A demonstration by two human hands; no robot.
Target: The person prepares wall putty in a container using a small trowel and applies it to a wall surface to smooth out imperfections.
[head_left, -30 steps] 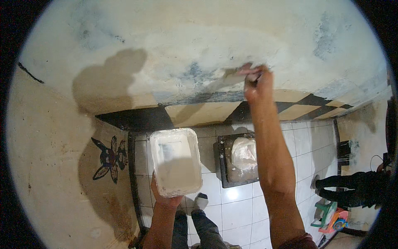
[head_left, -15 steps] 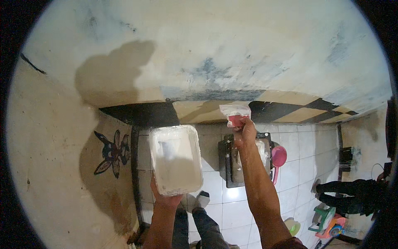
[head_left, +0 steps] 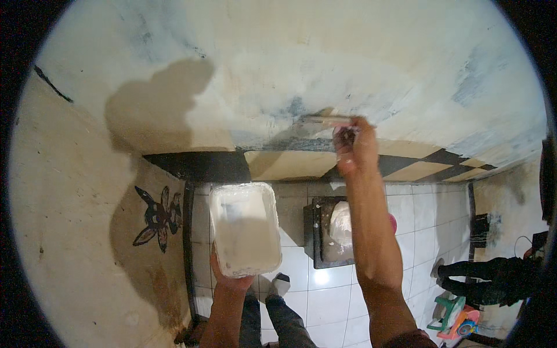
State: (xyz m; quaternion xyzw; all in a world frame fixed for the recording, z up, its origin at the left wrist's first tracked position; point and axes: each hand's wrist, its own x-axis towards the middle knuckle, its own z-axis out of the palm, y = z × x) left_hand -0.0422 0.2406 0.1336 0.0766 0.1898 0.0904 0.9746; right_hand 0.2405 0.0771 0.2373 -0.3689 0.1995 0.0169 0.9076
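A white rectangular tub (head_left: 277,232) holding pale, creamy filler rests on my left hand (head_left: 233,283), whose fingers grip its near end from below. My right hand (head_left: 361,145) is raised at arm's length against the wall (head_left: 255,87), closed on a scraper (head_left: 328,120) with a red grip. Motion blurs the scraper, which lies edge-on along the wall just above the checkered band. Whitish smears and bluish-grey patches cover the wall around it. My right forearm hides part of the floor behind.
Below my right arm stands a black box (head_left: 317,235) with a white lump (head_left: 341,223) on top. A pink dipper (head_left: 393,223) is mostly hidden by the forearm. At right are a person's dark-trousered legs (head_left: 481,284) and a green stool (head_left: 445,313). A side wall (head_left: 87,203) rises at left.
My right hand has moved up from the checkered band onto the smeared wall, turning the scraper edge-on. The tub stays nearly in place in my left hand.
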